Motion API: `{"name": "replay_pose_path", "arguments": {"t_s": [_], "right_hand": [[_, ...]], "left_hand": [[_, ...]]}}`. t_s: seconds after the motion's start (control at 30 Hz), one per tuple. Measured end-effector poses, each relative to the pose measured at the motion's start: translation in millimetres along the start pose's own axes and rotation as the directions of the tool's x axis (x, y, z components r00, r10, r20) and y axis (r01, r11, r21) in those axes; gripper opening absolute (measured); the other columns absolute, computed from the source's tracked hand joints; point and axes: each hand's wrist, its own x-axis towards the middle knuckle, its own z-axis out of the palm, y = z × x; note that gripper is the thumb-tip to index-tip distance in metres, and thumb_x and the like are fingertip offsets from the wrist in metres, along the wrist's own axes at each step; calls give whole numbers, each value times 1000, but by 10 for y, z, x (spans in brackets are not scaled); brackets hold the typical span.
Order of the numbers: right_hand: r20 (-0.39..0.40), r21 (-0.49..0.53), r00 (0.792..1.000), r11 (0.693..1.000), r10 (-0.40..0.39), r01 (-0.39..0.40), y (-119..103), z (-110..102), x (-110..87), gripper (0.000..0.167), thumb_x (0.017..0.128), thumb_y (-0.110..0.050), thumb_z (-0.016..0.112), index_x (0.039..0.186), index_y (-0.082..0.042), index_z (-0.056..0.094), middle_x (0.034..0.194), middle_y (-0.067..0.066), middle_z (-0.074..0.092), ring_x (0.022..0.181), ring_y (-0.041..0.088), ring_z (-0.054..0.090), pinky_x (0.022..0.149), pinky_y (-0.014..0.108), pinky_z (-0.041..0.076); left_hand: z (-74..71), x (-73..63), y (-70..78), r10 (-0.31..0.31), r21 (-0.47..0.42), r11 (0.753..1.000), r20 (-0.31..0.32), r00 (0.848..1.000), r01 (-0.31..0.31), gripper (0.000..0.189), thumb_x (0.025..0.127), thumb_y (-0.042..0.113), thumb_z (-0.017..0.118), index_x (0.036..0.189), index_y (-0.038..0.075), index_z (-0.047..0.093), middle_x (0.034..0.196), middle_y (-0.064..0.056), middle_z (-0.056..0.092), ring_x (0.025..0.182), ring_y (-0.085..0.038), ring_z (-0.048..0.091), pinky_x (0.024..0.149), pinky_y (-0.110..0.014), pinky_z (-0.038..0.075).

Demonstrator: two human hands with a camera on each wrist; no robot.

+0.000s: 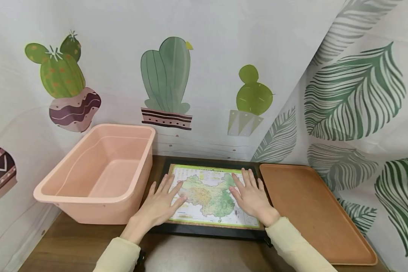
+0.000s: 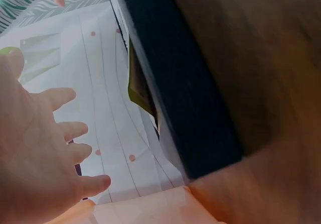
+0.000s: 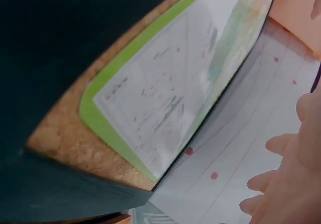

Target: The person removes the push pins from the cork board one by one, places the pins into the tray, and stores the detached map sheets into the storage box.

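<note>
A map [image 1: 209,194] with a green border lies on a cork board [image 3: 83,138] inside a black frame [image 1: 210,230] on the wooden table. My left hand [image 1: 159,206] is over the map's left edge, fingers spread and fairly straight. Over the right part of the map is my right hand [image 1: 255,198], its fingers also extended. Neither hand grips anything. In the left wrist view the left hand [image 2: 42,148] appears apart from the black frame [image 2: 183,83]. A gap likewise shows between the right hand [image 3: 296,169] and the map [image 3: 160,93] in the right wrist view.
To the left stands a deep pink basin [image 1: 88,198]. A flat brown tray [image 1: 302,211] lies to the right of the frame. Behind the table [image 1: 78,241] hangs a white curtain [image 1: 210,37] printed with cacti and leaves.
</note>
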Motion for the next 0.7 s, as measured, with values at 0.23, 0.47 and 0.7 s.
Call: {"name": "replay_pose_path", "arguments": {"t_s": [0.23, 0.47, 0.7], "right_hand": [[26, 23, 992, 992, -127, 127, 79, 51, 105, 59, 105, -48, 37, 154, -16, 33, 161, 18, 11, 148, 37, 4, 111, 64, 11], [51, 40, 972, 973, -228, 226, 220, 110, 236, 59, 105, -48, 33, 155, -16, 30, 161, 16, 11, 148, 35, 8, 112, 61, 14], [67, 22, 960, 962, -271, 270, 339, 206, 364, 58, 105, -45, 38, 154, -15, 32, 161, 17, 15, 146, 36, 14, 112, 61, 17]], "left_hand": [[37, -84, -21, 22, 9, 1000, 89, 996, -23, 73, 97, 68, 27, 153, 21, 37, 161, -11, 18, 148, -32, 7, 110, -66, 11], [76, -166, -68, 13, -2, 1000, 155, 988, -13, 75, 97, 70, 25, 154, 23, 34, 161, -10, 19, 148, -32, 10, 111, -65, 11], [68, -193, -91, -3, -30, 1000, 221, 975, 9, 78, 94, 72, 29, 154, 24, 33, 161, -9, 21, 148, -31, 8, 112, -63, 9]]}}
